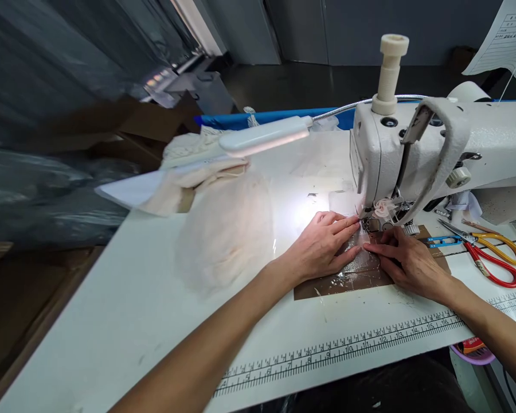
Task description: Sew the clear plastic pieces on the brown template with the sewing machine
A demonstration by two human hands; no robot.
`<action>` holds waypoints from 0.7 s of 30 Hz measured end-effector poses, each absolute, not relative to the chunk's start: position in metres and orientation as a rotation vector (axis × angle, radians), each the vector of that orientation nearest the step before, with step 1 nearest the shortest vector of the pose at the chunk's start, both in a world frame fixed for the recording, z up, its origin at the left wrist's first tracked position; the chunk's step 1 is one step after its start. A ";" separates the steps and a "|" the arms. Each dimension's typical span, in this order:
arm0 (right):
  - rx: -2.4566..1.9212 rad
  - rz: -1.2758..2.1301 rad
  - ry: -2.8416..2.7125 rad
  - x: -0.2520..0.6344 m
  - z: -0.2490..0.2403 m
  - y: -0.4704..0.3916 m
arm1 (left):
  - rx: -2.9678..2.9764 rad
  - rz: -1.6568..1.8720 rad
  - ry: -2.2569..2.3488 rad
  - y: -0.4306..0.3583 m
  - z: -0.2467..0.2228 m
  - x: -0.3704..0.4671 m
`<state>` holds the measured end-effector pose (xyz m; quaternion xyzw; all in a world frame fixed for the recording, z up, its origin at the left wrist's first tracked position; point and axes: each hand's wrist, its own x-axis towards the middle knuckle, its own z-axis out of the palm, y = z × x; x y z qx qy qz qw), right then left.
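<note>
Noted along the near edge of the tabletop [112, 321]: a printed ruler strip [370, 338]. Just beyond it, both forearms reaching in to a brown glossy patch [352, 278] set into the surface in front of the needle. Left hand [322, 246] open, palm down, fingers extended and pressed flat on a clear shiny sheet [361, 252] lying over that patch; nothing gripped. Right hand [408, 261] likewise open and flat, fingertips touching the sheet's right side, close to the left fingertips. Sheet's far end reaches the presser foot [367, 222]; cannot tell whether clamped beneath it. Small pale scrap [384, 207] bunched just behind the foot. Step judged as guiding the sheet at the needle, held flat from both sides. Any further feed judged to call for even downward pressure from both hands, straight alignment with the foot, and fingertips kept clear of the needle, already very near. To the right, apart from the hands: blue thread snips [441, 241] and red-and-yellow-handled scissors [494, 258]. To the left, well apart: a fluffy pale fabric heap [223, 235]. Further back: white sewing machine [490, 149], lit gooseneck lamp [264, 136] over the work area, cream thread stand [389, 74] on top of the machine head, printed paper [505, 40] hanging at far right.
</note>
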<state>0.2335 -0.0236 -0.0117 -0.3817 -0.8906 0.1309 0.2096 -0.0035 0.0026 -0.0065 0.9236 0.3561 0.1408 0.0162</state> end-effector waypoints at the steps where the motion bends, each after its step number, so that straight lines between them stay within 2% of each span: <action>1: -1.053 0.361 -2.476 0.234 -0.012 -0.024 | 2.869 0.439 1.108 0.002 -0.006 -0.003; 15: -1.044 0.371 -2.430 0.235 -0.016 -0.024 | 2.995 0.448 1.097 0.002 -0.004 -0.004; 21: -1.049 0.363 -2.438 0.236 -0.018 -0.023 | 3.151 0.829 0.872 -0.002 0.005 -0.006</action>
